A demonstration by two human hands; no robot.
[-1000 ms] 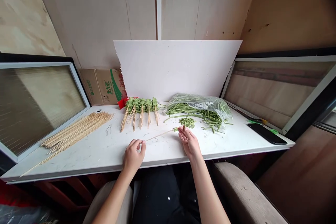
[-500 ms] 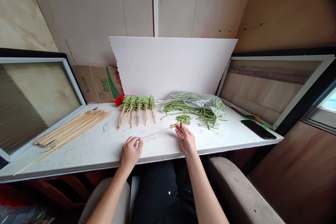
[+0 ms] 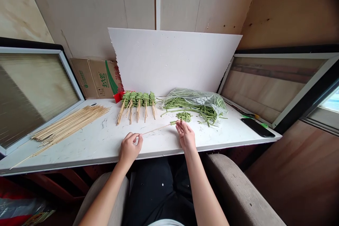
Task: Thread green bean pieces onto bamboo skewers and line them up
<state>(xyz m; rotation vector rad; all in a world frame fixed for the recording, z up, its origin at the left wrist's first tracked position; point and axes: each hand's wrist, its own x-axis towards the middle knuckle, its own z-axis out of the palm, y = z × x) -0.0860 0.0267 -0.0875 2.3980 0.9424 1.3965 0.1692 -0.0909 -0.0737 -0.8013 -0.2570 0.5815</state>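
Observation:
A thin bamboo skewer slants up to the right between my two hands above the table's front. My left hand pinches its lower end between thumb and fingers. At the far tip, the thumb and forefinger of my right hand are closed on a small piece of green bean, mostly hidden by the fingers; the other fingers curl loosely. A short green bean piece shows beside the tip. Just beyond my right hand lies a small pile of cut green bean pieces.
Loose bamboo skewers lie at the left. Stacked bean skewers stand at the back, before a cardboard box and white board. Long green beans lie in a clear plastic bag. A black phone rests at the right.
The view has tilted slightly, so the scene sits a little higher. Both hands keep nearly the same places, still holding the skewer and working at its tip.

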